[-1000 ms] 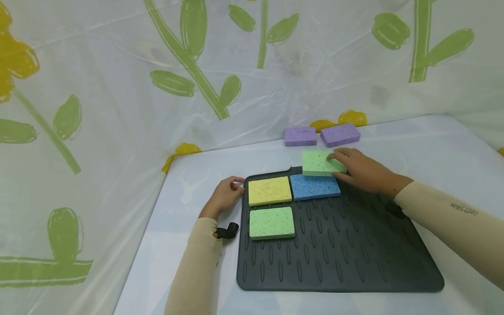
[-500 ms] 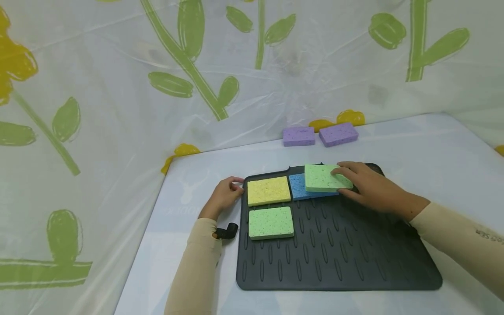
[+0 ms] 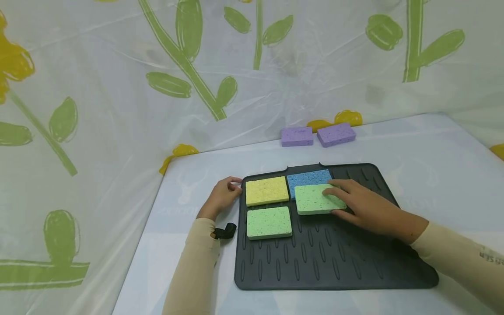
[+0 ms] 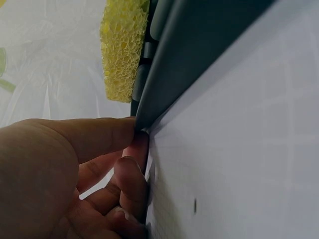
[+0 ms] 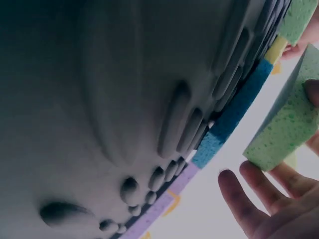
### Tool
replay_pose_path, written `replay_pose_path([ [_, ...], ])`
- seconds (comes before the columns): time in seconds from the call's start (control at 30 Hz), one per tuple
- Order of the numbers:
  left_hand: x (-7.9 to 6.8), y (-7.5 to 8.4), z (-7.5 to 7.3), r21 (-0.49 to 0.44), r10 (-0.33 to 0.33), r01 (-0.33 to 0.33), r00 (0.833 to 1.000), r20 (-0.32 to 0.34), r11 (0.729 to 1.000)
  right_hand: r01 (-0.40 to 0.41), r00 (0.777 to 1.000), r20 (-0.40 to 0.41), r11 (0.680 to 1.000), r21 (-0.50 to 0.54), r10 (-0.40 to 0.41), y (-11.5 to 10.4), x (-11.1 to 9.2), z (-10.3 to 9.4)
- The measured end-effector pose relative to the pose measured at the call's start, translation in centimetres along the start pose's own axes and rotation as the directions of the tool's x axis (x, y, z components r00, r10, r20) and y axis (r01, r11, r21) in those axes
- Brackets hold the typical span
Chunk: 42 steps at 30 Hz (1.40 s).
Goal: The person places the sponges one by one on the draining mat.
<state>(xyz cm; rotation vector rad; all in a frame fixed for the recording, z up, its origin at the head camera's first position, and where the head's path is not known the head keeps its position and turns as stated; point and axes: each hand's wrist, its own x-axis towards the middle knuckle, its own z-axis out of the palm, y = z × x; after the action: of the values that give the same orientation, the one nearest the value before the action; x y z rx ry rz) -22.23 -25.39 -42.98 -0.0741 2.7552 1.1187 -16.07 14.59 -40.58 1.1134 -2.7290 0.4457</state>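
My right hand [image 3: 364, 208] holds a green sponge [image 3: 315, 199] by its right end, thumb in front and fingers behind. In the right wrist view this green sponge [image 5: 284, 129] is tilted above the black ridged drying mat [image 3: 307, 267]. From the head it overlaps the front of a blue sponge [image 3: 309, 177] lying on the mat. Left of the blue one is a yellow sponge [image 3: 267, 191], with a second green sponge [image 3: 269, 223] in front of it. My left hand [image 3: 221, 197] pinches the mat's far left corner between thumb [image 4: 107, 133] and finger.
Two purple sponges [image 3: 297, 137] lie on the white table [image 3: 177, 245] behind the mat. A pale curtain [image 3: 118, 87] printed with green leaves and yellow flowers hangs along the far edge. The mat has a raised rim and ridges.
My right hand has brought the green sponge nearer to me, from over the back of the blue sponge to its front edge. My left hand has stayed at the mat's corner.
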Motion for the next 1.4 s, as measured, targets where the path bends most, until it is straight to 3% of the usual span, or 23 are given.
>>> replay_pose_path([
  [0.2, 0.0, 0.0, 0.0, -0.007, -0.002, 0.002, 1.0, -0.004, 1.0, 0.039, 0.999, -0.007, 0.999, -0.025, -0.039, -0.6, -0.3, 0.2],
  [0.77, 0.1, -0.3, 0.1, 0.006, -0.001, 0.001, 1.0, 0.002, 1.0, 0.081, 0.993, 0.088, 0.996, -0.038, -0.077, -1.5, -0.8, 0.4],
  [1.0, 0.0, 0.0, 0.2, 0.007, 0.012, -0.012, 1.0, -0.004, 1.0, 0.059, 0.991, 0.119, 0.997, -0.043, -0.054, -1.9, -1.1, 0.4],
  [1.4, -0.1, 0.0, 0.0, 0.012, 0.003, -0.003, 1.0, 0.002, 1.0, 0.103, 0.99, 0.101, 0.993, -0.056, -0.097, -1.7, -0.9, 0.8],
])
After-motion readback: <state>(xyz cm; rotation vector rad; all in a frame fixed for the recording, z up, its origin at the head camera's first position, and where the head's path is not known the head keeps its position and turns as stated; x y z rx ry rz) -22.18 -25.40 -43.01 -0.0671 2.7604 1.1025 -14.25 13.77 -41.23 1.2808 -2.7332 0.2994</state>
